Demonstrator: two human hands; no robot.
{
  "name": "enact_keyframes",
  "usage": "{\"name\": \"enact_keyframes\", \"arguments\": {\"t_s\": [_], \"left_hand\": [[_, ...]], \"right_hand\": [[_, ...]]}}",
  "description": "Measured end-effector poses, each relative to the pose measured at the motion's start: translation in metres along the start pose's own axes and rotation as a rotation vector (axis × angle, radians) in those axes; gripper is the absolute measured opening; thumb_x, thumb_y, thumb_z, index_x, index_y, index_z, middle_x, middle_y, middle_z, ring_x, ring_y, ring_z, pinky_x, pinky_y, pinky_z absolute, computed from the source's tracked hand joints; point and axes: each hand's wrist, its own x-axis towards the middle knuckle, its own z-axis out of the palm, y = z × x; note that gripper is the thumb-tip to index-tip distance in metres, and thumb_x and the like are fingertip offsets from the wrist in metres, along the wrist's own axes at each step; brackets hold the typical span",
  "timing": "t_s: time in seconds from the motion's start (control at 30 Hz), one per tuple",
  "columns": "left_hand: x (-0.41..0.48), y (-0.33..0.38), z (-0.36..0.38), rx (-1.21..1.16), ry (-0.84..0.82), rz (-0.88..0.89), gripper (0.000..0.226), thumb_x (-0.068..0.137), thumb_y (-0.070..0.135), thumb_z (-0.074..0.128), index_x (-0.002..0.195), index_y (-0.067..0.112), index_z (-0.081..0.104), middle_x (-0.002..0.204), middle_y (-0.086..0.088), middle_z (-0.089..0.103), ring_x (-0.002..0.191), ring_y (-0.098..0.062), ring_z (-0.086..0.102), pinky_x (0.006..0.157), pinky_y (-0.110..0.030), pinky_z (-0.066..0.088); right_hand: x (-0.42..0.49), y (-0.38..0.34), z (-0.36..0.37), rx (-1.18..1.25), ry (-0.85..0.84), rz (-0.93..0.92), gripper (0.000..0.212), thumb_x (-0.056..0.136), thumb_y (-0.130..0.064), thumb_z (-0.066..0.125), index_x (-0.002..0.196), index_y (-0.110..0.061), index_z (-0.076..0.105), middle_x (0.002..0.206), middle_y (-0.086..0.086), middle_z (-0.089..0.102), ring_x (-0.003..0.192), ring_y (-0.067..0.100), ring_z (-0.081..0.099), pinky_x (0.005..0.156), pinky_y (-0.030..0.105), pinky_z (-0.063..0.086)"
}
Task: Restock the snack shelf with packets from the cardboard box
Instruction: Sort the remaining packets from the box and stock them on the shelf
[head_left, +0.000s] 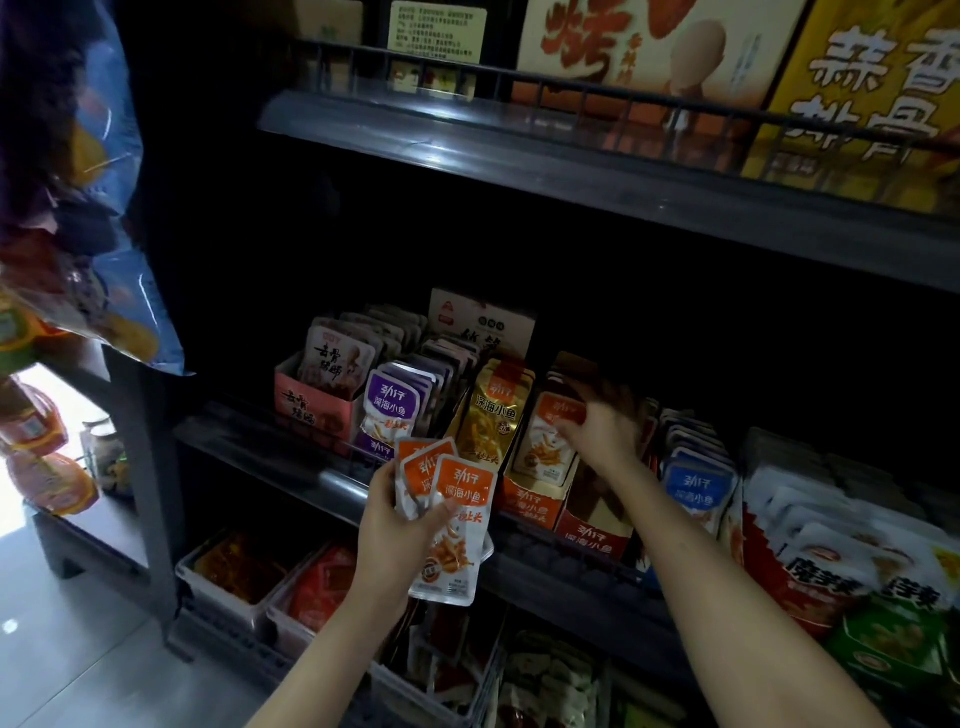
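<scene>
- The left hand (395, 525) is held low in front of the middle shelf (332, 483), its grip closed round a fan of orange packets (457, 525); the thumb lies across their fronts and the packets stand upright, overlapping one another
- The right hand (605, 434) is stretched out to the shelf, up against the top of a standing packet (545, 452) of the same orange kind; the hand is smeared with motion, so I cannot tell whether its grip is closed on that packet or only touching it
- That standing packet sits at the front of an orange carton (530, 506) on the shelf, leaning back a little
- Just left of the carton stands a row of gold packets (493, 415), then a row of purple packets (392, 410), and at the far left a pink carton (311, 410) with pale packets in it
- To the right of the outstretched arm is a row of blue packets (698, 486), and beyond it red and white bags (810, 561) lying stacked
- The upper shelf (467, 150) carries big printed boxes behind a rail
- Below, clear bins (228, 571) hold red snacks
- Plastic bags (78, 208) of goods hang at the far left
</scene>
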Motion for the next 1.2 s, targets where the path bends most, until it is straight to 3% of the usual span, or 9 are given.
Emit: {"name": "enact_keyframes", "arguments": {"t_s": [0.1,0.33,0.43,0.57,0.7,0.83,1.0,1.13,1.2], "left_hand": [[0.001,-0.001,0.000,-0.005,0.000,-0.006,0.059,0.075,0.011,0.080,0.125,0.021,0.050,0.109,0.004,0.067,0.099,-0.018,0.066,0.086,-0.045,0.054],[0.004,-0.002,0.001,-0.021,0.001,-0.021,0.060,0.075,0.009,0.079,0.126,0.020,0.049,0.111,0.003,0.066,0.100,-0.018,0.065,0.088,-0.045,0.053],[0.006,-0.004,0.001,-0.023,0.002,-0.021,0.060,0.075,0.009,0.079,0.126,0.020,0.050,0.111,0.003,0.066,0.101,-0.018,0.065,0.089,-0.046,0.052],[0.007,-0.005,0.001,-0.035,0.000,-0.020,0.059,0.075,0.010,0.080,0.124,0.021,0.050,0.110,0.002,0.067,0.099,-0.018,0.066,0.085,-0.043,0.053],[0.008,-0.005,0.001,-0.043,-0.006,-0.014,0.060,0.075,0.010,0.080,0.126,0.022,0.050,0.111,0.003,0.067,0.100,-0.018,0.066,0.086,-0.045,0.054],[0.006,-0.004,0.002,-0.063,-0.014,-0.012,0.059,0.075,0.009,0.079,0.125,0.022,0.050,0.111,0.002,0.067,0.100,-0.019,0.066,0.086,-0.044,0.054],[0.003,0.005,0.004,-0.068,-0.060,0.007,0.056,0.074,0.014,0.081,0.122,0.021,0.053,0.108,0.003,0.069,0.097,-0.017,0.068,0.087,-0.046,0.055],[-0.004,0.014,0.008,-0.107,-0.164,0.018,0.055,0.073,0.014,0.080,0.121,0.019,0.055,0.109,0.000,0.070,0.097,-0.019,0.069,0.084,-0.045,0.056],[-0.009,0.019,0.012,-0.134,-0.194,0.017,0.052,0.075,0.016,0.078,0.121,0.019,0.055,0.108,-0.001,0.071,0.096,-0.019,0.070,0.083,-0.043,0.056]], "right_hand": [[0.003,0.000,-0.001,0.029,-0.150,0.060,0.045,0.096,-0.030,0.054,0.137,-0.014,0.044,0.124,0.011,0.058,0.108,0.025,0.057,0.071,0.023,0.035],[0.013,0.006,0.003,0.075,-0.174,0.106,0.044,0.095,-0.030,0.055,0.136,-0.018,0.045,0.119,0.009,0.059,0.096,0.019,0.056,0.060,0.021,0.034],[0.021,0.014,0.009,0.055,-0.139,0.068,0.055,0.090,-0.035,0.061,0.140,-0.032,0.039,0.139,0.005,0.047,0.122,0.025,0.048,0.090,0.029,0.042],[0.026,0.020,0.017,-0.122,-0.150,-0.003,0.059,0.091,-0.044,0.057,0.144,-0.038,0.032,0.154,0.005,0.022,0.139,0.030,0.024,0.111,0.044,0.028],[0.026,0.023,0.020,-0.144,-0.117,-0.059,0.063,0.087,-0.046,0.060,0.143,-0.038,0.033,0.152,0.004,0.026,0.137,0.030,0.029,0.108,0.049,0.032],[0.022,0.022,0.016,-0.148,-0.082,-0.077,0.071,0.084,-0.045,0.064,0.145,-0.035,0.030,0.155,0.002,0.021,0.142,0.029,0.017,0.111,0.048,0.026],[-0.012,-0.004,-0.012,0.139,0.120,-0.143,0.061,0.085,-0.047,0.063,0.138,-0.022,0.046,0.135,0.003,0.051,0.127,0.024,0.045,0.101,0.040,0.039],[-0.064,-0.036,-0.046,0.714,-0.402,-0.078,0.059,0.083,-0.030,0.070,0.136,-0.024,0.046,0.122,-0.011,0.056,0.106,0.004,0.058,0.084,0.022,0.048],[-0.078,-0.036,-0.048,0.738,-0.558,-0.079,0.042,0.083,-0.022,0.072,0.122,-0.019,0.058,0.108,-0.003,0.066,0.090,0.008,0.066,0.069,0.022,0.053]]}}
